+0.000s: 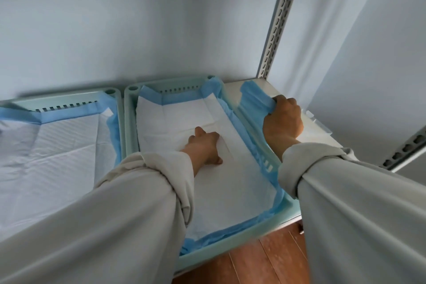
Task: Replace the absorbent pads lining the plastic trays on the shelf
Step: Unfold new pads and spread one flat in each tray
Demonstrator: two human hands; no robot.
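Note:
Two pale green plastic trays sit side by side on the shelf. The right tray (129, 108) is lined with a white absorbent pad (175, 117) whose blue edges ride up the tray walls. My left hand (205, 145) presses down on the middle of this pad. My right hand (282, 120) grips the pad's blue border (251, 97) where it hangs over the tray's right rim. The left tray (115, 97) holds its own white pad (57, 145) with blue edges, and neither hand touches it.
A slotted metal shelf upright (279, 23) rises at the back right corner, with another (405, 147) at the far right. Pale walls close in behind and to the right. A strip of bare white shelf (309, 134) lies right of the tray. Wooden floor (265, 260) shows below the shelf's front edge.

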